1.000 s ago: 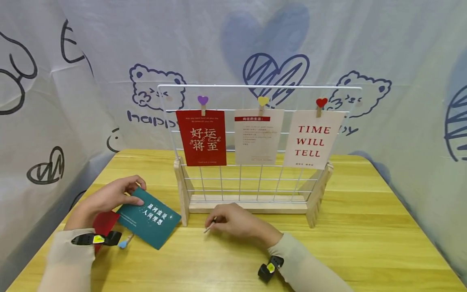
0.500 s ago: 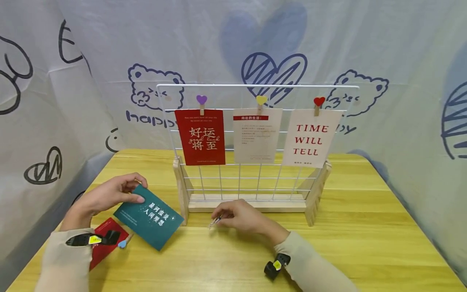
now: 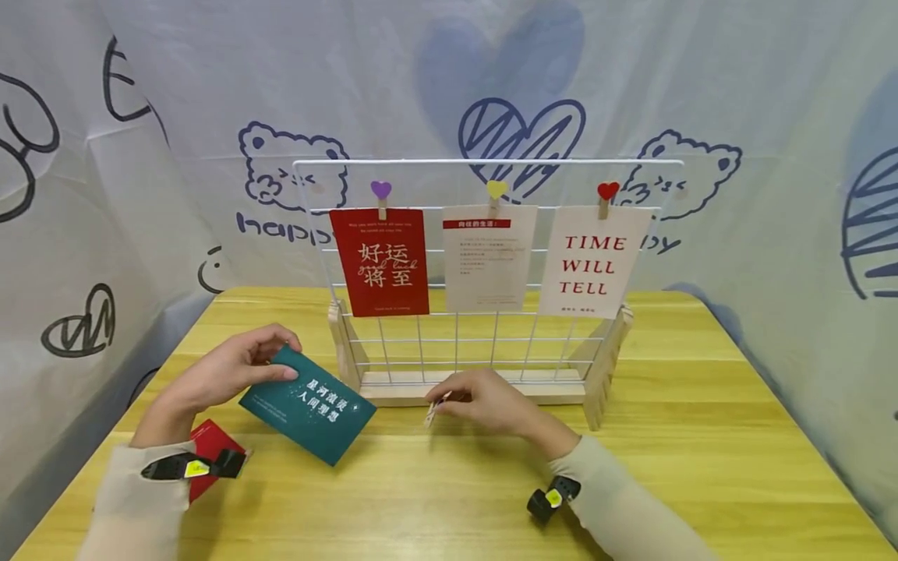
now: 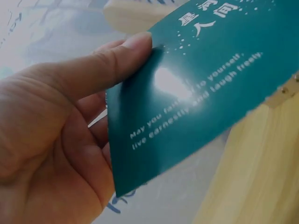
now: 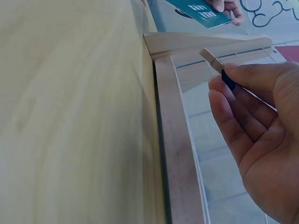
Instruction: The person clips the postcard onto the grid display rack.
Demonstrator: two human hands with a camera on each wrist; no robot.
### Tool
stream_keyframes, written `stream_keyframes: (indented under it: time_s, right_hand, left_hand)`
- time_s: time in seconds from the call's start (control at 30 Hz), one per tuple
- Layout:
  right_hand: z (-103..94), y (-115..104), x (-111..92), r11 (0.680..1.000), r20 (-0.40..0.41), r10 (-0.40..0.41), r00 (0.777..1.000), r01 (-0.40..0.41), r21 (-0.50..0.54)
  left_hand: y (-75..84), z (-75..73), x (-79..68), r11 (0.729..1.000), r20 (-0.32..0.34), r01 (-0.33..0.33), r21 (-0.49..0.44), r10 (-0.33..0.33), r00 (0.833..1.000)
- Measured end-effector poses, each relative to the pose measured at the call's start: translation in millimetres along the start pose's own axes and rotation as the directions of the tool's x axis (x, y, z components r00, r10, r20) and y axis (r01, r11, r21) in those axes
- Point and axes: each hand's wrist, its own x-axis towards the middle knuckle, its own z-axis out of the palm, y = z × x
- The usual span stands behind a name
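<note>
My left hand pinches a teal postcard with white lettering between thumb and fingers, at the card's upper left corner. In the left wrist view the thumb lies flat on the printed face. Before the rack's wooden base, my right hand pinches a small wooden clothespin. Its dark decorated end sits at the fingertips, and the bare wooden end sticks out. To the right of the teal postcard, the clothespin is apart from it. A red card lies on the table, partly hidden by the left wrist strap.
A white wire grid rack on wooden feet stands at the middle of the table. Three cards hang on it: a red one, a cream one and a white one, under purple, yellow and red heart clothespins.
The left hand has lifted the teal postcard and brought it right. The right hand has moved right and slightly up, turning the clothespin. The blue heart clothespin has passed behind the left wrist strap.
</note>
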Motion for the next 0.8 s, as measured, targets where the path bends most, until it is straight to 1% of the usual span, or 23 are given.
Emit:
stream_keyframes:
  time_s: [0.07,0.27,0.5,0.6,0.7,0.8]
  right_hand:
    - [-4.4,-0.5,-2.4,1.000,-0.014,0.006,1.000,-0.006,0.005]
    - [-16.9,-2.2,-9.8,0.999,-0.043,0.023,0.999,-0.021,0.037]
    - [-32.2,-5.0,-15.2,1.000,-0.100,0.000,0.995,-0.002,-0.016]
    - [-39.5,-6.9,-18.9,1.000,-0.126,-0.008,0.992,0.005,-0.025]
    - [-46.2,-9.3,-23.8,0.999,-0.144,-0.016,0.989,0.012,-0.031]
    - [-51.6,-10.5,-28.1,0.998,-0.153,-0.031,0.988,0.023,-0.054]
  left_hand:
    - [5.4,2.0,0.8,1.000,-0.016,0.000,0.018,0.001,1.000]
    - [23.3,9.8,1.5,1.000,-0.071,0.001,0.024,0.000,0.998]
    - [38.3,23.5,3.3,0.999,-0.114,-0.031,0.028,0.034,0.993]
    - [42.4,31.1,7.4,0.996,-0.129,-0.065,0.053,0.072,0.989]
    - [46.2,37.7,11.8,0.990,-0.145,-0.119,0.081,0.130,0.981]
    - [50.6,44.1,14.6,0.980,-0.166,-0.168,0.107,0.185,0.969]
